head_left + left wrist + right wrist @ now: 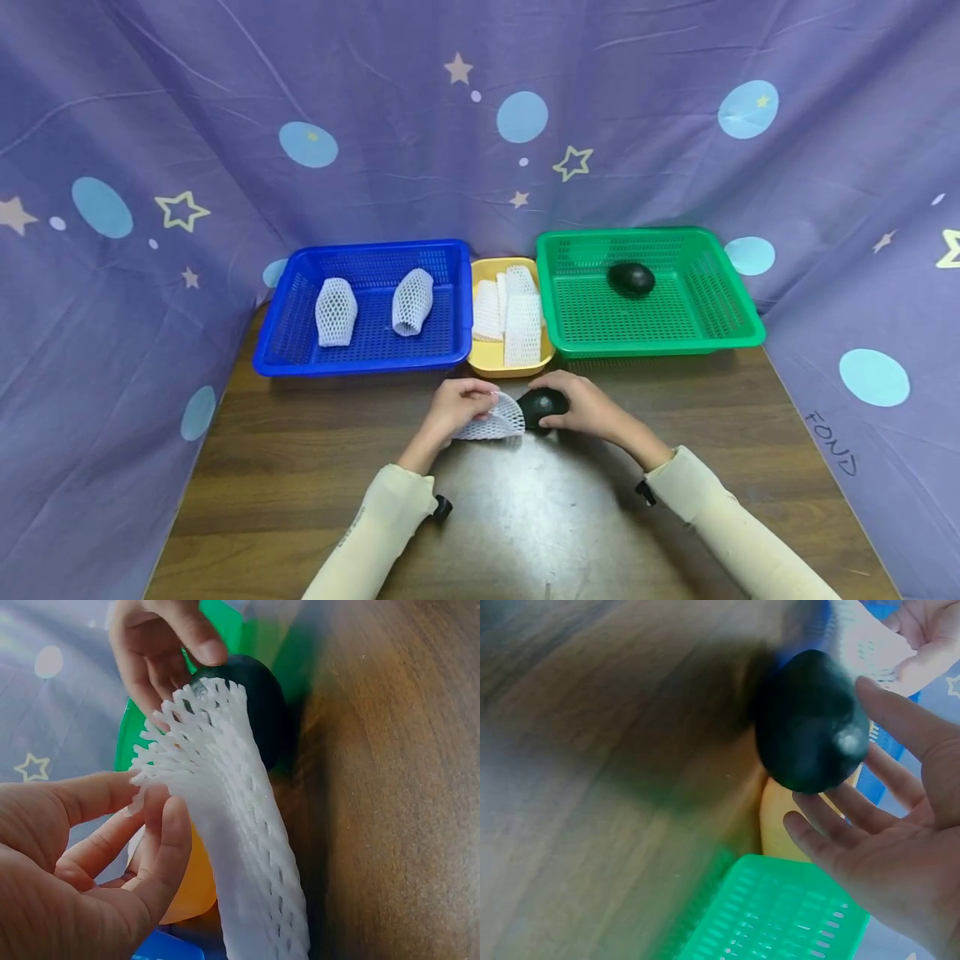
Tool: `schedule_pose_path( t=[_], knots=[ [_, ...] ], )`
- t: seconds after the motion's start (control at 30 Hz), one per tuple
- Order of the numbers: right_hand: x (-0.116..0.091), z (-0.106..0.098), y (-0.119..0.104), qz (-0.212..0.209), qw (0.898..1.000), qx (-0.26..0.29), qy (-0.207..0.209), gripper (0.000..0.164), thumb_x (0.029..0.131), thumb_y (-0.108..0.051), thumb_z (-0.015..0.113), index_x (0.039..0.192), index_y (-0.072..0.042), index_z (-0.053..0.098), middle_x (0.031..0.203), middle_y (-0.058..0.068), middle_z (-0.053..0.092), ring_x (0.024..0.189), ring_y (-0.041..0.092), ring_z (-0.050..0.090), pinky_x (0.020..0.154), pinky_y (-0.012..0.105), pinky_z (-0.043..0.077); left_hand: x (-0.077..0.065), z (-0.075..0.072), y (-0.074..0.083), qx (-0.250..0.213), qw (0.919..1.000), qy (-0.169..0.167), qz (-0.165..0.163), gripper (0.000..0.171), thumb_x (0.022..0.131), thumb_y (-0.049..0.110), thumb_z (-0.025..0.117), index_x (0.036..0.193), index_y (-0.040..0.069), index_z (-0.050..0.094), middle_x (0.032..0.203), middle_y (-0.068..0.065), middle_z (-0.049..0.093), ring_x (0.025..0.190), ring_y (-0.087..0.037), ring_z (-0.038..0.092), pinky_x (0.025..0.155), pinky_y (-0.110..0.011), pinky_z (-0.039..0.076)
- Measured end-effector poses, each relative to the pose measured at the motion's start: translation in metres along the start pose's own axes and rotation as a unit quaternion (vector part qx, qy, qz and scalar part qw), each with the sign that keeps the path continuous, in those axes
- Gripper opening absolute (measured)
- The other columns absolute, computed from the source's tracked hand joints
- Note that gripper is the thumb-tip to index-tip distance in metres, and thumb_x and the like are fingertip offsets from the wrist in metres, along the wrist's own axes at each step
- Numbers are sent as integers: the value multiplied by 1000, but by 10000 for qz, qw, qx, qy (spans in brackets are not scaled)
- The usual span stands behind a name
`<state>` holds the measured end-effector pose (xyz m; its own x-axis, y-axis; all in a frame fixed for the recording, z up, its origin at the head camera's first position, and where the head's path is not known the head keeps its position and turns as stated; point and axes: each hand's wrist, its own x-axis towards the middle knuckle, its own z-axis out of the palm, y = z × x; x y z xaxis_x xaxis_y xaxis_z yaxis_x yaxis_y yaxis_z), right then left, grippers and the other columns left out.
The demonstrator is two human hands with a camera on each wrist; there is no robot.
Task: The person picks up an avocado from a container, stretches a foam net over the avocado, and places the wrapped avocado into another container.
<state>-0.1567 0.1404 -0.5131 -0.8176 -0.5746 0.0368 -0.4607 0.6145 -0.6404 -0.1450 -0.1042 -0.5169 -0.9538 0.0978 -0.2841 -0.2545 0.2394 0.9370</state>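
A white foam net sleeve (491,421) lies in front of the yellow tray, its mouth spread toward the right. My left hand (461,408) pinches the edge of that mouth between thumb and fingers, as the left wrist view shows. In my right hand (581,404) is a dark, smooth avocado (543,407), held between the thumb on one side and the fingers on the other. The avocado's end (259,712) sits right at the sleeve's opening, partly behind the netting (225,750) in the left wrist view.
Two net-covered pieces (336,312) lie in the blue basket (360,367) at the back left. Several flat foam sleeves (522,321) fill the yellow tray (498,360). Another avocado (632,279) rests in the green basket (660,343) at the right. A patterned curtain (420,125) hangs behind.
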Motion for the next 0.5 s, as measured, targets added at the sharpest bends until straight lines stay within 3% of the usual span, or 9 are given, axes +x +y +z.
schedule_pose_path(
  t=[0.3, 0.5],
  knots=[
    [-1, 6, 11, 204, 9994, 256, -144, 62, 79, -11, 88, 135, -8, 62, 134, 16, 64, 125, 34, 59, 104, 54, 49, 1, 1, 0, 342, 9994, -5, -30, 24, 77, -3, 76, 101, -3, 75, 90, -13, 76, 73, -6, 65, 66, -19, 54],
    [-1, 10, 14, 221, 9993, 306, -51, 67, 78, -14, 89, 136, -4, 59, 133, 18, 64, 124, 36, 60, 105, 56, 49, 1, 2, -1, 611, 9980, 137, -37, 12, 80, 3, 78, 92, -2, 77, 81, -6, 74, 68, -7, 61, 63, -19, 51]
  ],
)
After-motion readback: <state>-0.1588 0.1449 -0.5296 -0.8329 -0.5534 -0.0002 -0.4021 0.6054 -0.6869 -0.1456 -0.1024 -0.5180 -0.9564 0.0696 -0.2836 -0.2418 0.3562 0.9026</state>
